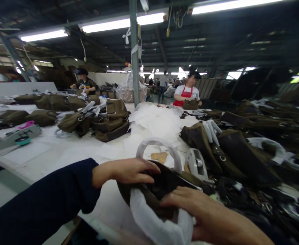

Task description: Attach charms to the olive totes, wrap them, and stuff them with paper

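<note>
An olive-green handbag [125, 194] with a dark lining stands upright in front of me, its mouth gaping upward. Its far handle [176, 153] and near handle [149, 217] are wrapped in white padding. My left hand [130, 170] lies across the bag's left rim, fingers stretched over the opening and slightly apart. At the right side, my right hand [190, 204] grips the bag, fingertips reaching over the near edge beside the near handle; its thumb is mostly hidden.
White sheets [154, 120] are piled beyond the bag. A tape dispenser [197, 165] stands right of it, near heaped olive bags [241, 153] and dark straps [231, 192]. More bags [111, 119] lie left, with another dispenser [15, 136]. A co-worker in a red apron [183, 95] stands across the table.
</note>
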Demonstrator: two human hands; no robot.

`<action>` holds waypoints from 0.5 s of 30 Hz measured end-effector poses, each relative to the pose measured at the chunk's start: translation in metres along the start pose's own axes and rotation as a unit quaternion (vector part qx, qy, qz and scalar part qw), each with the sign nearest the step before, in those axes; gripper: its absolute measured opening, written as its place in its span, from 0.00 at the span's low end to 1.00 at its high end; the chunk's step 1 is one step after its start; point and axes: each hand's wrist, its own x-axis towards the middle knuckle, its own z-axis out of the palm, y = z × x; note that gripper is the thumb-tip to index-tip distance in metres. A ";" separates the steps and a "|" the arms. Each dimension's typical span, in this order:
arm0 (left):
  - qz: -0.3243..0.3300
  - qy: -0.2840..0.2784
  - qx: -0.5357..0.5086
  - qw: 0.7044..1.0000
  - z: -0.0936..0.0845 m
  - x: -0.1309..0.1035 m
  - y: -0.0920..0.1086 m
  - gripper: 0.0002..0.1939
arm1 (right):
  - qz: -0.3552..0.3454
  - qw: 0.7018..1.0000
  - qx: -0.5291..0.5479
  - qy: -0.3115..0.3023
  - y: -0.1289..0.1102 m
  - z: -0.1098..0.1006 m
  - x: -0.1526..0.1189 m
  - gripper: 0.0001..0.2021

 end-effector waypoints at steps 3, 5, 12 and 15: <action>-0.034 0.118 -0.069 0.990 -0.012 -0.033 0.006 0.14 | 0.048 0.996 0.071 -0.014 0.001 -0.012 -0.005 0.25; -0.068 0.268 -0.101 0.956 -0.008 -0.056 -0.003 0.12 | 0.052 0.982 0.176 -0.034 0.003 -0.020 -0.007 0.30; -0.177 0.647 -0.210 0.711 0.081 -0.119 -0.056 0.15 | 0.058 0.974 0.219 0.019 0.010 -0.014 0.037 0.21; -0.196 0.564 -0.329 0.731 0.114 -0.114 -0.060 0.24 | -0.014 1.000 0.022 -0.013 0.005 0.003 0.078 0.19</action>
